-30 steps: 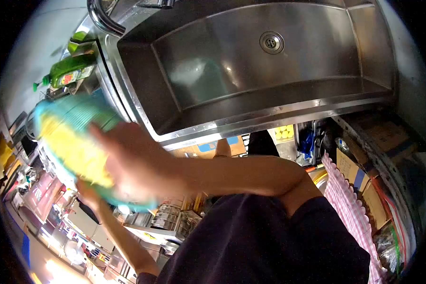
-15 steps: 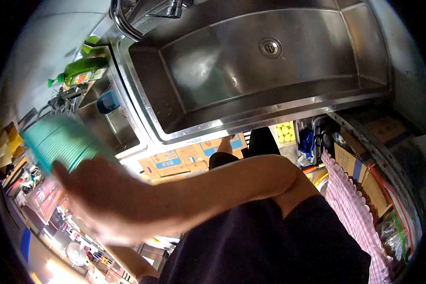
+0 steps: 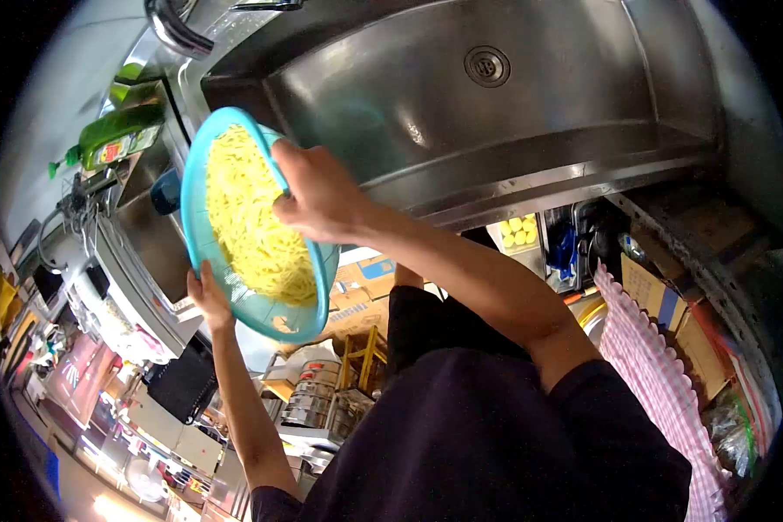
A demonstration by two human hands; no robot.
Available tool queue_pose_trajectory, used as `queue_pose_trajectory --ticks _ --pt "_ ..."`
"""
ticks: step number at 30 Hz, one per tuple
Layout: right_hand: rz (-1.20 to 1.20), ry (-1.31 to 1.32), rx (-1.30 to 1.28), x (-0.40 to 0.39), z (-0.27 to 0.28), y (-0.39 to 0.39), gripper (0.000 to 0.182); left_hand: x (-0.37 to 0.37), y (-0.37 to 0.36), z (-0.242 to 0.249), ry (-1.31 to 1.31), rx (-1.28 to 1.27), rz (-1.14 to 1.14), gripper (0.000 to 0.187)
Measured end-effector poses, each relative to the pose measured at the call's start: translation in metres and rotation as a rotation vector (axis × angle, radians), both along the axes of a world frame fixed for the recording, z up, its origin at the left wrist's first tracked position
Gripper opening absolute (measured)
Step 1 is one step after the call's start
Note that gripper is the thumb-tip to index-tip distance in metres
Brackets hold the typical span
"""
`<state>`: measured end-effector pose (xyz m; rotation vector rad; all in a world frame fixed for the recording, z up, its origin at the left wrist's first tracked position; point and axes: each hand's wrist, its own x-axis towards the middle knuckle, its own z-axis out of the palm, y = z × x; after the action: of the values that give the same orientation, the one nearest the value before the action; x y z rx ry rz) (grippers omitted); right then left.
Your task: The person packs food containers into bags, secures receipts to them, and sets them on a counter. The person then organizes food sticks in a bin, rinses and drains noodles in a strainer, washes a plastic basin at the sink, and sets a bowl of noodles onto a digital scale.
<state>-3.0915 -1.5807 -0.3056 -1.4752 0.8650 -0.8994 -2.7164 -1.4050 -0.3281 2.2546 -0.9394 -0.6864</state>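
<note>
A turquoise plastic colander (image 3: pixel 250 315) is up in front of me at the sink's left side, tilted so its mouth faces me. Thin yellow shreds (image 3: pixel 257 217) fill much of its inside. My right hand (image 3: pixel 322 193) grips the rim on the sink side, thumb over the edge and the other fingers behind. At the lower left rim, my left hand (image 3: pixel 209 297) holds the wall with its thumb on the near side. The fingers on the outer wall are mostly hidden.
The deep steel sink (image 3: pixel 574 96) has a round drain (image 3: pixel 487 66) and a faucet (image 3: pixel 178 30) at its corner. A green soap bottle (image 3: pixel 117 137) stands left. Below are cardboard boxes (image 3: pixel 357 291), stacked tins (image 3: pixel 311 393) and a pink checked cloth (image 3: pixel 648 374).
The colander has swung right and turned, so its yellow contents now show instead of its ribbed outside. My left hand has come up onto its rim.
</note>
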Motion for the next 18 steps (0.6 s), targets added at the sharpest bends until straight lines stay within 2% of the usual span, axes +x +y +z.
queue_pose_trajectory --ticks 2,3,5,6,7,9,10,11,13,15,17,18 --pt "0.058 -0.214 0.171 -0.003 0.067 -0.001 0.024 0.024 0.025 0.036 -0.048 0.011 0.071 0.057" --pt "0.105 -0.181 0.143 -0.005 0.102 0.001 0.026 0.031 0.03 0.071 -0.059 -0.024 0.119 0.056" --pt "0.007 -0.275 -0.015 0.006 0.16 0.01 0.034 0.044 0.04 0.159 -0.054 -0.098 0.22 0.054" --pt "0.026 -0.4 -0.011 0.008 0.19 0.013 0.042 0.048 0.046 0.198 -0.062 -0.11 0.249 0.052" --pt "-0.003 -0.354 -0.107 0.006 0.22 0.016 0.048 0.049 0.051 0.229 -0.077 -0.112 0.269 0.051" --pt "0.177 -0.414 -0.016 0.005 0.25 0.014 0.032 0.049 0.058 0.275 -0.1 -0.118 0.3 0.049" --pt "0.264 -0.436 0.034 0.004 0.264 0.013 0.024 0.045 0.056 0.28 -0.111 -0.124 0.312 0.049" --pt "0.148 -0.437 -0.116 0.002 0.263 0.016 0.021 0.042 0.054 0.281 -0.115 -0.127 0.324 0.048" --pt "0.044 -0.452 -0.145 0.003 0.231 0.019 0.022 0.04 0.046 0.256 -0.103 -0.129 0.341 0.047" --pt "0.025 -0.393 -0.067 0.003 0.168 0.012 0.029 0.03 0.031 0.208 -0.058 -0.13 0.373 0.046" --pt "0.04 -0.263 0.004 0.003 0.089 0.002 0.036 0.007 0.008 0.137 -0.054 -0.087 0.382 0.045" --pt "0.068 -0.16 0.032 0.002 0.048 -0.004 0.04 -0.013 -0.003 0.098 -0.271 -0.06 0.225 0.042"
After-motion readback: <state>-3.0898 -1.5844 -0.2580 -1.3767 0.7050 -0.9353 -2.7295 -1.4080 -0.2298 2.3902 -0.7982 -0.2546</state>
